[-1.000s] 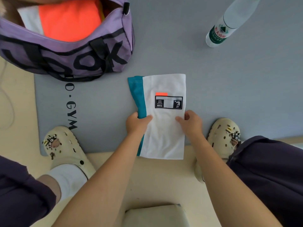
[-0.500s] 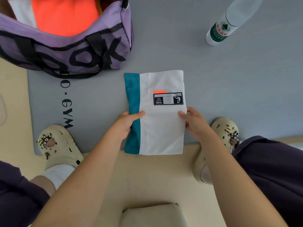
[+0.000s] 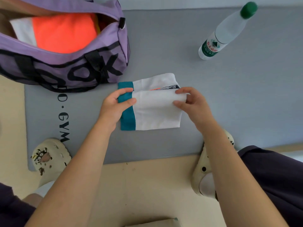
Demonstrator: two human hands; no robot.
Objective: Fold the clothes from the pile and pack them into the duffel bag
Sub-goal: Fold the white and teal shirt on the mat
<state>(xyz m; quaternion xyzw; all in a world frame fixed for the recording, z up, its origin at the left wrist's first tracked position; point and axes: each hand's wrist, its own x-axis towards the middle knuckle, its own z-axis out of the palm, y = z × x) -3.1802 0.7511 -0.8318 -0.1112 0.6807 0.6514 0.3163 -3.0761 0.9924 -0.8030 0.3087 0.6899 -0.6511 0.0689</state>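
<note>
A white garment with a teal stripe (image 3: 155, 112) lies on the grey mat (image 3: 213, 99), its near half folded up over the far half so only a sliver of its black label shows. My left hand (image 3: 114, 105) pinches the teal edge of the folded flap. My right hand (image 3: 190, 102) pinches the flap's white right edge. The purple duffel bag (image 3: 68, 66) stands open at the upper left, holding an orange folded garment (image 3: 64, 31) with a white piece beside it.
A plastic water bottle with a green cap (image 3: 224, 31) lies on the mat at the upper right. My cream clogs, left (image 3: 49, 158) and right (image 3: 208, 174), rest at the mat's near edge. Beige floor surrounds the mat. A cream stool edge (image 3: 155, 223) shows at the bottom.
Both hands lifted the garment's near end and folded it forward over the far half, covering most of the label. The view shifted, showing more of the bag.
</note>
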